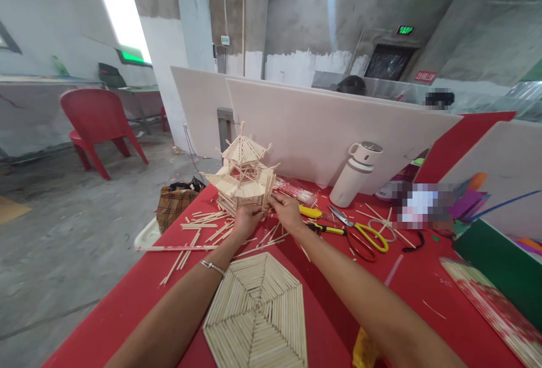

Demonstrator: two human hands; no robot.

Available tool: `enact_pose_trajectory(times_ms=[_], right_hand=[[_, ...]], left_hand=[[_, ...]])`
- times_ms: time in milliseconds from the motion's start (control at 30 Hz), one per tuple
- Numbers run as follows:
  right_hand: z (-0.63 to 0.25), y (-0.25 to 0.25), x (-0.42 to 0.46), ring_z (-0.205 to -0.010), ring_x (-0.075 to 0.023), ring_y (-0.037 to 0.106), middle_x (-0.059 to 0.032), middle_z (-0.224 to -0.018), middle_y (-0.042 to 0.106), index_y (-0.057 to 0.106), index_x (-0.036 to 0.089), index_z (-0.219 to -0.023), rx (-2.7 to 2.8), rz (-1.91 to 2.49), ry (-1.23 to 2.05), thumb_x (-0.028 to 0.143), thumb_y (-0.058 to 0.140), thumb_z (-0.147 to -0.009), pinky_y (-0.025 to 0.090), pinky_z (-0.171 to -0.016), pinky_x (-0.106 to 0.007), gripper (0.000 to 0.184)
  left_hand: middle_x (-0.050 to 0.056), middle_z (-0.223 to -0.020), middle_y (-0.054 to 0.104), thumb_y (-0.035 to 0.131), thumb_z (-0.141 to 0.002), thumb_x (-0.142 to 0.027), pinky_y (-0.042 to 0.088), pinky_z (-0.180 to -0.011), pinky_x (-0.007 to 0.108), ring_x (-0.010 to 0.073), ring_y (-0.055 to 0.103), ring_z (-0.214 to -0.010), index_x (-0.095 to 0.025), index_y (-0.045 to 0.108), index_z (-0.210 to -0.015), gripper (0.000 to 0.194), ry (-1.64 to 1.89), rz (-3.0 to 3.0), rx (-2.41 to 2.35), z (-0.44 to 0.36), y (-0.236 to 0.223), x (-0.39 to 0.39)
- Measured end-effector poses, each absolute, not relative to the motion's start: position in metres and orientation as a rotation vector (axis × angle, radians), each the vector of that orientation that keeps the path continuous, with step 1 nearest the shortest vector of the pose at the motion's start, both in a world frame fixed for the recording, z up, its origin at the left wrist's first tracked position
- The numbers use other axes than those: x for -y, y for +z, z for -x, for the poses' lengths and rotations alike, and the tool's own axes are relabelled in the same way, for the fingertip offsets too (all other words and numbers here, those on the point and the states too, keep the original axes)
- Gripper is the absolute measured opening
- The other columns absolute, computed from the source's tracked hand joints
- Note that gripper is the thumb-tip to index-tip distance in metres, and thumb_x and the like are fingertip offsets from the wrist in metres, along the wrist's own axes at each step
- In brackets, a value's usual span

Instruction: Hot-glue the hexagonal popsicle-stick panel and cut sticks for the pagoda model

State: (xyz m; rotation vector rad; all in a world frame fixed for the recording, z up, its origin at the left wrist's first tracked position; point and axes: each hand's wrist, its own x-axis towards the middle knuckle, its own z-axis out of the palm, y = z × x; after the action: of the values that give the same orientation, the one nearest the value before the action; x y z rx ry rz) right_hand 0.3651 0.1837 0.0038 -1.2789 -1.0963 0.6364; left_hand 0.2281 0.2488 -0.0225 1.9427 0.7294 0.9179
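A pagoda model [244, 153] built from thin wooden sticks stands on the red table, with tiered roofs. At its right front corner is a small upright panel of wooden sticks [270, 187]. My right hand [288, 211] pinches this panel from the right. My left hand [248, 221] is closed at the panel's lower end, its fingertips close to the model's base; what exactly they grip is partly hidden. Between my forearms lies a flat polygonal stick panel [275, 306]. Loose wooden sticks [199, 225] are scattered left of and around the model.
Right of my hands lie yellow-handled scissors [371, 236], a yellow-black tool [330, 229] and a yellow-handled tool [310, 211]. A white bottle [356, 175] stands before a white partition board [296, 125]. A checked bag [173, 210] sits beyond the left edge. A stick pack [486, 300] lies right.
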Motion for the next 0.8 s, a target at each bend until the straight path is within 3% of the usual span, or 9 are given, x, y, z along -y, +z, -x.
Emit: enact_pose_trajectory(times_ms=[367, 567, 800], right_hand=[[-0.3693, 0.0009, -0.1862, -0.085, -0.0215, 0.071, -0.0042, -0.089, 0.077, 0.078, 0.021, -0.093, 1.128, 1.306, 0.569, 0.056, 0.063, -0.081, 0.06, -0.077, -0.035, 0.04], [-0.3679, 0.002, -0.1853, -0.078, -0.0207, 0.071, -0.0044, -0.087, 0.077, 0.078, 0.02, -0.094, 1.127, 1.304, 0.579, 0.056, 0.061, -0.082, 0.06, -0.07, -0.034, 0.042], [-0.3675, 0.0045, -0.1831, -0.086, -0.0217, 0.071, -0.0043, -0.089, 0.077, 0.078, 0.021, -0.094, 1.127, 1.297, 0.591, 0.055, 0.062, -0.081, 0.06, -0.074, -0.034, 0.04]], left_hand=[[0.005, -0.09, 0.08, 0.067, -0.078, -0.037, 0.051, -0.077, 0.027, 0.0213, 0.071, -0.084, -0.02, 0.082, -0.086, 0.024, 0.915, -1.932, -0.728, -0.2278, -0.0229, -0.2498], [0.004, -0.092, 0.08, 0.067, -0.077, -0.035, 0.051, -0.076, 0.026, 0.0212, 0.07, -0.085, -0.02, 0.082, -0.087, 0.023, 0.911, -1.934, -0.729, -0.228, -0.0223, -0.2497], [0.003, -0.093, 0.08, 0.068, -0.076, -0.035, 0.052, -0.079, 0.029, 0.0221, 0.07, -0.087, -0.021, 0.082, -0.088, 0.023, 0.904, -1.936, -0.756, -0.2272, -0.02, -0.2485]])
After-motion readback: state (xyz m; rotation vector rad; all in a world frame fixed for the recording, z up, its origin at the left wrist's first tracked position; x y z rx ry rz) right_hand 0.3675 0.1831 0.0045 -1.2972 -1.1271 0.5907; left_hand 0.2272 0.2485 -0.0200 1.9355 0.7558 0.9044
